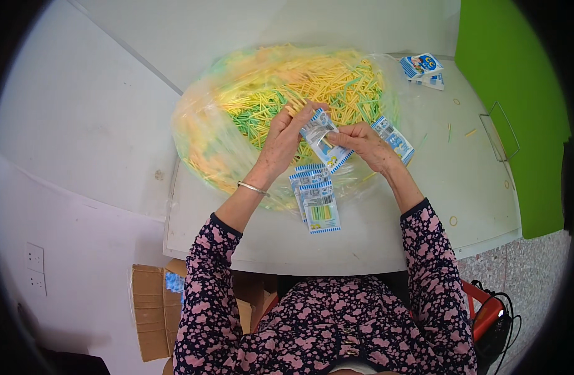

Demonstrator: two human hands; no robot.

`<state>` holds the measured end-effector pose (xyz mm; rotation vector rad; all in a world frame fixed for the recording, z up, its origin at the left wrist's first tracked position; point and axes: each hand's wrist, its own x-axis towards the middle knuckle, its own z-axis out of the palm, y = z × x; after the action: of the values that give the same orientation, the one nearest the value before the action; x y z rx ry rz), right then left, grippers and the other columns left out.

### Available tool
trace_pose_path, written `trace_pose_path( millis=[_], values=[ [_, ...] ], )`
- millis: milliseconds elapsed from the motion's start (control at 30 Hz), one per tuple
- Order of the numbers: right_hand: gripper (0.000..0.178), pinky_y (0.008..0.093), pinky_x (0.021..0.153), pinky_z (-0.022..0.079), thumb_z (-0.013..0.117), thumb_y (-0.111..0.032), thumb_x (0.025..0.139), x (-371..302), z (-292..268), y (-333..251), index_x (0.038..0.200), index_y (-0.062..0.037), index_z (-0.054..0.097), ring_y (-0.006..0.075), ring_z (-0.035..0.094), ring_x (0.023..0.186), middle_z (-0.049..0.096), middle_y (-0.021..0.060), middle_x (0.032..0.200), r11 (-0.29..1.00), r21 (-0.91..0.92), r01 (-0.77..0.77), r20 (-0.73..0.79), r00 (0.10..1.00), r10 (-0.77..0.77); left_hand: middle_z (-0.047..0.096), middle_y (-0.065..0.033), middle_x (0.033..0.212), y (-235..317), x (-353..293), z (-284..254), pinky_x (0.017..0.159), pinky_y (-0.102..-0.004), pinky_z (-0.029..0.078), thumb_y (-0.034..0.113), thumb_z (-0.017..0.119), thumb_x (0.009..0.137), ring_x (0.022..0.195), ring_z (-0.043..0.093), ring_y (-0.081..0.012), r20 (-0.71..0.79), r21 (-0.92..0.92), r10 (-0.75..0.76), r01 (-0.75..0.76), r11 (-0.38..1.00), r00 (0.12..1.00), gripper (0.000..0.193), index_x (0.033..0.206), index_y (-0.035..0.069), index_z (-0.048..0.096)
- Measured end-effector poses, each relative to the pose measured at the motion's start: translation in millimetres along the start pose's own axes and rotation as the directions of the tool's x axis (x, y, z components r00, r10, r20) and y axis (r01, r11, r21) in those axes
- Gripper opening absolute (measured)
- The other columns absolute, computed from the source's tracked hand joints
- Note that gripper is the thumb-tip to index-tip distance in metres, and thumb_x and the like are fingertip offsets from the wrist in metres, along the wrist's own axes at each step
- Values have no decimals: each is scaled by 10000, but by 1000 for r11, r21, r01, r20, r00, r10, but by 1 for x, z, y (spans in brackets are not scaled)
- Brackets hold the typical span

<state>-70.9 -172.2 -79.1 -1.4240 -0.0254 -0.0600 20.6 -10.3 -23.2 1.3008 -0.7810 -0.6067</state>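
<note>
A small blue-and-white packet [338, 157] is held between my hands, above a large clear plastic bag [196, 134] full of thin yellow and green sticks [262, 115]. My left hand [282, 139] is closed on a few yellow sticks [295, 102], and its thumb lies by the packet's upper end. The fingers of my right hand [369, 147] pinch the packet's right side. Close to my right wrist lies another blue-and-white packet [394, 139]. Several overlapping packets [320, 206] rest at the bag's near edge; the front one shows sticks through its window.
More packets [422, 65] are piled at the table's far right. Rubber bands [453, 220] and loose sticks [470, 132] lie on the pale table [374, 250]. A green panel [518, 81] stands at the right. Below left is an open cardboard box [151, 309].
</note>
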Motion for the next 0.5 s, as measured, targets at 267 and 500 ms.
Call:
trace_pose_path(
  millis=[267, 500],
  values=[
    [255, 184, 634, 385, 642, -268, 856, 4, -1, 2, 898, -20, 684, 17, 503, 707, 623, -39, 774, 998, 45, 34, 0, 999, -35, 623, -118, 1053, 14, 12, -20, 837, -325, 493, 285, 489, 946, 976, 596, -177, -74, -51, 37, -41, 998, 997, 278, 1037, 33, 563],
    [248, 187, 619, 360, 635, -266, 859, 3, -1, 4, 837, -22, 673, 10, 464, 683, 581, -63, 726, 999, 29, 29, -18, 999, -29, 640, -96, 1019, 23, 22, -14, 864, -299, 470, 248, 478, 952, 947, 597, -147, -80, 357, 233, -190, 914, 969, 259, 1019, 21, 583]
  ],
)
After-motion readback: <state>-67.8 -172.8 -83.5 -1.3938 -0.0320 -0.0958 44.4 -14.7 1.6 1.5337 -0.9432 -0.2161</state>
